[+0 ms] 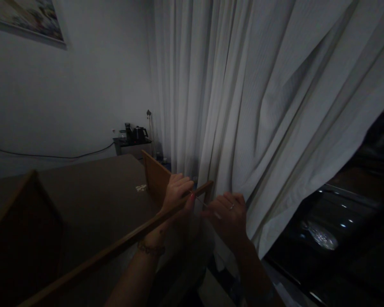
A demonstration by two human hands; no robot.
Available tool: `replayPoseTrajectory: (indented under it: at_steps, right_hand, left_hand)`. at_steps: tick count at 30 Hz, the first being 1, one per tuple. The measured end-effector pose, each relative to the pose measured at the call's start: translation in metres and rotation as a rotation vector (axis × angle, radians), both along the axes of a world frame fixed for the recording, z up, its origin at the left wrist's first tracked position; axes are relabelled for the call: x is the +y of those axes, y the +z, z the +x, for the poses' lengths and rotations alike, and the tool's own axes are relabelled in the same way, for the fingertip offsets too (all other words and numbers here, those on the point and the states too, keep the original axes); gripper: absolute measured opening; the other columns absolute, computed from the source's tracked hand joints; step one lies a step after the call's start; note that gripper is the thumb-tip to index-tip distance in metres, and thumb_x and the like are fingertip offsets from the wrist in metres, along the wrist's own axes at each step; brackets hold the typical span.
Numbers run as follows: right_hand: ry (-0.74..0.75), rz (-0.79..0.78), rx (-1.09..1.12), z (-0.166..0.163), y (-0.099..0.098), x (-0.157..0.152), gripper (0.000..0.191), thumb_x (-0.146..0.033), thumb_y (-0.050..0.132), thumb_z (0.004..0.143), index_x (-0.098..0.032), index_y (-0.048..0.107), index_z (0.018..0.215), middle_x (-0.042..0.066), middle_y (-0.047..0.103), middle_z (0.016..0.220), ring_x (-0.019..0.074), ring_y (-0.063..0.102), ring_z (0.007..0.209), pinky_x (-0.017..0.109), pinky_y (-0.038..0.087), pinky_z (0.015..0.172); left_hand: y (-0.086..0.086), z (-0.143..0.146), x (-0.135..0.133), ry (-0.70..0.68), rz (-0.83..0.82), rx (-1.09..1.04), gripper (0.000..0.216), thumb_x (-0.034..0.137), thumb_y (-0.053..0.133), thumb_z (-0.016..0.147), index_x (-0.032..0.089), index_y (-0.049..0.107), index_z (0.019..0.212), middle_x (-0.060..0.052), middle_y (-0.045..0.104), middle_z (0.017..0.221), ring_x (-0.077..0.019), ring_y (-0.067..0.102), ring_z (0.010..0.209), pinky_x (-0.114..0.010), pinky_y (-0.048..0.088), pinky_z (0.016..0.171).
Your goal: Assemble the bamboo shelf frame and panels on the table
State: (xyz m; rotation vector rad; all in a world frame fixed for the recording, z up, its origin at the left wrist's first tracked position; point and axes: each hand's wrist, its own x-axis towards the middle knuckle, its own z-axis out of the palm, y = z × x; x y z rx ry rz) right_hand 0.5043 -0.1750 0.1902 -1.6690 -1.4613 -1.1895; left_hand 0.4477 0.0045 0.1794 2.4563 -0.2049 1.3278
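A wooden frame with a long rail [131, 237] crosses in front of me, standing on a dark brown tabletop [105, 179]. An upright wooden panel [156, 174] joins it near its far end. There my left hand [179, 192] is closed around the wood, its thumb by the rail. From my closed right hand [228, 217], a thin metal rod [201, 202] reaches to the rail beside the left fingertips. The rod's other end is hidden in the fist, so I cannot tell what kind of tool it is.
Small pale pieces [141, 187] lie on the tabletop. A second wooden panel [22, 221] rises at left. White curtains [211, 94] hang close by my right hand. A coffee maker [139, 134] stands on a low cabinet [131, 149] at the back. A black cable [67, 157] runs along the wall.
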Motion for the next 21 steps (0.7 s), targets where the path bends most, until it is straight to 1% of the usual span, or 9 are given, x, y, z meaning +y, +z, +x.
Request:
replayPoseTrajectory:
  at_steps: [2,5,9,15,18,21]
  right_hand:
    - [-0.018,-0.028,-0.054,-0.001,0.003,0.000,0.039,-0.041,0.051,0.099,-0.022,0.049,0.065,-0.002,0.051,0.058,0.0156,0.043,0.062,0.034,0.025,0.066]
    - [-0.016,-0.014,-0.097,-0.002,0.006,0.001,0.041,-0.039,0.049,0.100,-0.022,0.049,0.063,-0.002,0.049,0.057,0.0153,0.042,0.061,0.034,0.025,0.065]
    - [0.014,0.023,-0.067,-0.001,0.001,0.005,0.041,-0.034,0.046,0.101,-0.021,0.045,0.062,-0.002,0.045,0.056,0.0146,0.040,0.058,0.033,0.024,0.063]
    - [0.025,0.173,0.094,-0.006,-0.018,0.017,0.038,-0.027,0.043,0.101,-0.022,0.040,0.063,-0.002,0.041,0.056,0.0154,0.040,0.057,0.034,0.024,0.061]
    - [0.033,0.241,0.208,-0.014,-0.023,0.024,0.038,-0.025,0.041,0.100,-0.022,0.037,0.063,-0.002,0.040,0.055,0.0153,0.038,0.055,0.034,0.025,0.060]
    - [0.067,0.340,0.370,-0.021,-0.025,0.030,0.039,-0.028,0.038,0.102,-0.023,0.034,0.063,-0.003,0.038,0.055,0.0141,0.036,0.052,0.033,0.025,0.057]
  left_hand:
    - [0.000,0.000,-0.001,0.005,-0.007,0.003,0.035,0.048,0.036,0.089,0.024,0.044,0.065,-0.003,0.044,0.064,-0.0239,0.045,0.072,-0.042,0.041,0.073]
    - [0.000,-0.001,-0.002,0.014,-0.020,0.009,0.034,0.047,0.038,0.090,0.024,0.044,0.065,-0.004,0.046,0.065,-0.0240,0.047,0.074,-0.042,0.043,0.074]
    - [-0.001,0.000,-0.003,0.014,-0.027,0.013,0.033,0.043,0.036,0.090,0.024,0.044,0.065,-0.004,0.047,0.065,-0.0241,0.049,0.077,-0.042,0.043,0.075]
    - [-0.002,0.002,-0.002,0.026,-0.007,-0.011,0.033,0.042,0.037,0.090,0.023,0.045,0.064,-0.004,0.047,0.065,-0.0241,0.050,0.079,-0.042,0.044,0.078]
    - [-0.001,0.000,-0.003,0.032,-0.013,-0.009,0.032,0.040,0.038,0.090,0.023,0.044,0.063,-0.003,0.048,0.064,-0.0232,0.049,0.076,-0.042,0.044,0.077]
    - [0.000,-0.004,-0.004,0.027,-0.011,-0.004,0.030,0.039,0.039,0.089,0.024,0.044,0.064,-0.003,0.047,0.064,-0.0224,0.048,0.073,-0.041,0.044,0.076]
